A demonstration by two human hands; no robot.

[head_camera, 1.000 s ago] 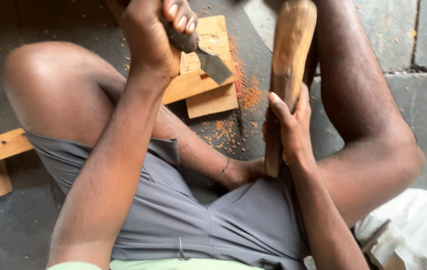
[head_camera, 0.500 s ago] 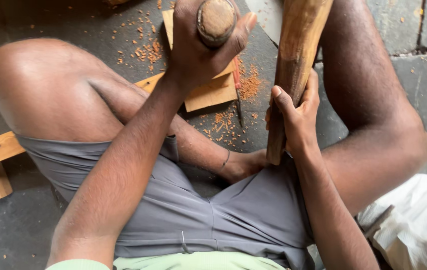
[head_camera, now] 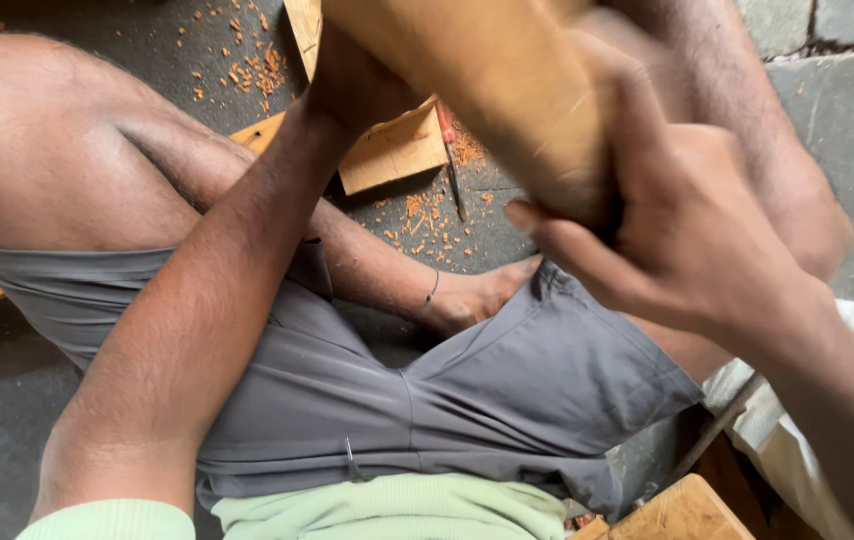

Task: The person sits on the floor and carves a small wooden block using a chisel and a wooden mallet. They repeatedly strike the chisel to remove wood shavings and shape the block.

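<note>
Because the thick wooden billet [head_camera: 487,110] you are gripping is solid, stiff timber, it will likely feel heavy and want to tip, so a grip low on the shaft suits it. Your right hand [head_camera: 687,230] is wrapped around its lower end, fingers curled across the near face. Your left hand [head_camera: 347,85] reaches up behind the billet at the far top; whether it clasps the wood is hidden. Beyond your crossed legs, a red-handled chisel [head_camera: 450,160] lies on the stone floor [head_camera: 847,150] beside a flat wooden board [head_camera: 392,150] among shavings.
</note>
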